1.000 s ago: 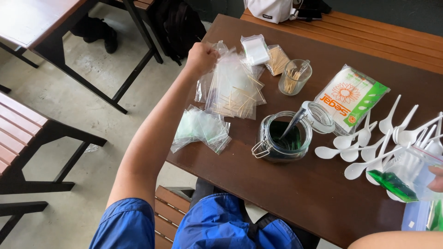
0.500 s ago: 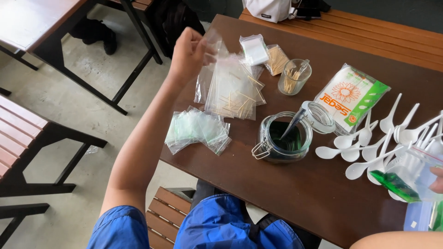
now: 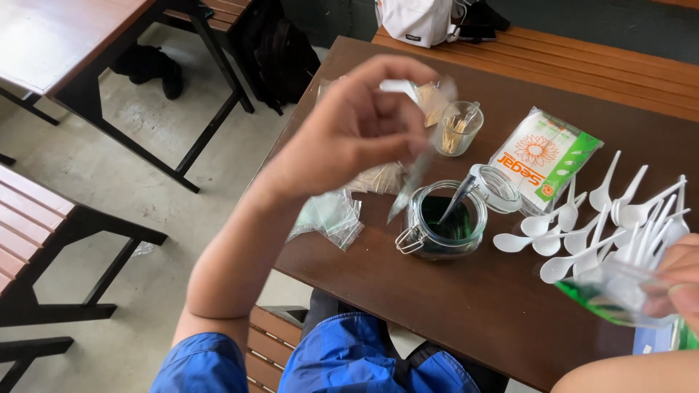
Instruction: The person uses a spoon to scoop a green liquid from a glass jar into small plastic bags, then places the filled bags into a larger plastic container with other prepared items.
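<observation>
My left hand (image 3: 357, 135) is raised above the brown table (image 3: 466, 313), fingers pinched on a thin clear plastic packet (image 3: 413, 183) that hangs down, blurred. Below it stands an open glass jar (image 3: 444, 222) with green contents and a utensil leaning inside; its hinged lid (image 3: 499, 185) lies back. My right hand (image 3: 681, 280) shows at the right edge, gripping a clear plastic bag with green in it (image 3: 608, 291). Several white plastic spoons (image 3: 593, 229) lie beside that bag.
A small glass of toothpicks (image 3: 459, 127) and a white-and-green flower-print packet (image 3: 542, 156) sit behind the jar. Clear small bags (image 3: 331, 215) lie near the table's left edge. A white bag (image 3: 419, 18) rests on the far bench; a black backpack (image 3: 277, 51) is on the floor.
My left hand rose from the pile of packets at the table's far left and came toward the jar with a clear packet pinched in it. The right hand stayed put.
</observation>
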